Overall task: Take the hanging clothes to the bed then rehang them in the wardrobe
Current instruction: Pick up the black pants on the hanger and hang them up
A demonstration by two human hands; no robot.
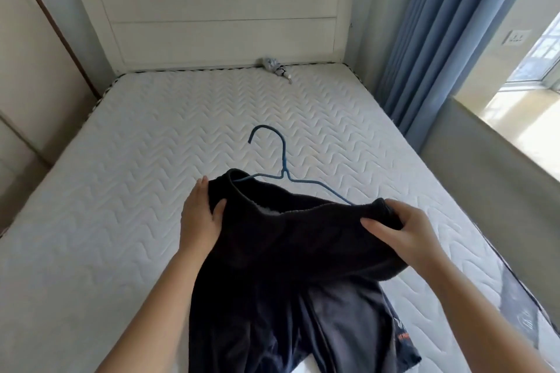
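A dark navy, fleece-lined cloth garment [288, 251] is held over the near half of the white quilted mattress of the bed [121, 175], its lower part trailing toward the near edge; the left hand [201, 215] grips one end of its top hem, thumb on the cloth; the right hand [403, 230] curls round the other end; a thin blue wire hanger [285, 160] lies mid-bed, one arm tucked into the garment's opening, hook pointing toward the white panelled headboard [221, 18]; small orange print [403, 336] near the garment's right hem is too blurred to read; a small grey bundle [274, 65] sits at the head edge; blue pleated curtains [439, 39] hang beside the right edge.
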